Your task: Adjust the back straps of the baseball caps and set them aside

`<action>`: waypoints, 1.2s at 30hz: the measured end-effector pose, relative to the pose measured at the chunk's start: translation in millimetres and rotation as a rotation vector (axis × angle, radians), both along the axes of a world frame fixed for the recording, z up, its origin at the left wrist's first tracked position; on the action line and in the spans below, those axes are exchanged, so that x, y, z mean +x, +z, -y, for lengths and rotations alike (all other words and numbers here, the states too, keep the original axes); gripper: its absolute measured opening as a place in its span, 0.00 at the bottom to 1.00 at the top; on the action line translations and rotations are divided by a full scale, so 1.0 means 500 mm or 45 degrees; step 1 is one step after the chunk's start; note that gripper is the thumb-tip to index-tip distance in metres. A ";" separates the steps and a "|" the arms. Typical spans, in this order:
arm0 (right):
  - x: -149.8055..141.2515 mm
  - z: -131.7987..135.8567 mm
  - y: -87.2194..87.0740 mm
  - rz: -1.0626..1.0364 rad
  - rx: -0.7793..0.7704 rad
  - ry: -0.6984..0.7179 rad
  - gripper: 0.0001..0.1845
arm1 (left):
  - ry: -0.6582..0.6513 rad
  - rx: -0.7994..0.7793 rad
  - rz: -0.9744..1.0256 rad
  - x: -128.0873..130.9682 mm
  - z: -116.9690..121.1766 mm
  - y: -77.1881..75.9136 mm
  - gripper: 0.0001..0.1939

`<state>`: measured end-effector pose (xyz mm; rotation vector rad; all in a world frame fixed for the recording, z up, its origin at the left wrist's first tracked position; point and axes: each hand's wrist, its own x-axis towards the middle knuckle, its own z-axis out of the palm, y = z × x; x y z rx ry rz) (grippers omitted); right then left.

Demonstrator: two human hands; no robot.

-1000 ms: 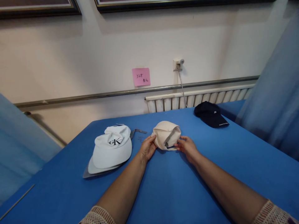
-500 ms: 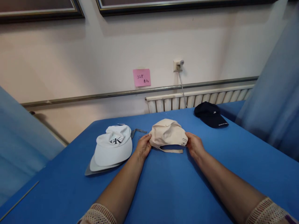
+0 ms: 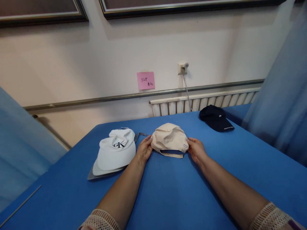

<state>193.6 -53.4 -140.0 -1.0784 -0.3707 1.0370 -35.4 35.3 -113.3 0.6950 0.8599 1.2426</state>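
Note:
A beige baseball cap (image 3: 169,137) sits on the blue table, its back opening and strap facing me and its brim hidden behind the crown. My left hand (image 3: 144,149) pinches the cap's left side, thumb on top. On the opposite side my right hand (image 3: 196,149) grips the edge beside a small clip-shaped mark. To the left lies a stack of caps, topped by a white cap (image 3: 117,151) with black "CK" lettering; paler and grey brims show beneath it. A dark navy cap (image 3: 216,118) rests at the back right, out of reach of both hands.
The blue table (image 3: 172,198) stands against a wall with a metal pipe (image 3: 115,97) and a radiator (image 3: 172,107). A cable hangs from a wall socket (image 3: 182,68). Blue curtains (image 3: 21,150) flank both sides. A thin rod (image 3: 21,204) lies at the left edge.
Both hands have shifted slightly left with the beige cap between them. Its crown now looks rounder and less creased. The other caps stay where they were.

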 end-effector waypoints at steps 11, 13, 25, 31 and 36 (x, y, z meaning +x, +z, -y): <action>0.027 -0.013 -0.007 0.852 -0.115 -0.157 0.15 | 0.459 0.207 -0.485 -0.009 0.005 0.009 0.16; 0.019 -0.004 0.003 0.967 -0.012 -0.057 0.12 | 0.516 0.262 -0.538 -0.013 0.016 0.020 0.17; 0.008 0.000 -0.022 1.129 0.132 0.507 0.04 | -0.469 1.084 -1.181 0.024 0.211 0.042 0.11; 0.020 0.002 -0.025 1.160 0.092 0.626 0.04 | -0.655 1.326 -1.566 0.033 0.209 0.027 0.15; 0.027 0.020 -0.010 1.302 0.188 0.696 0.06 | -0.620 1.351 -1.660 0.027 0.205 0.040 0.14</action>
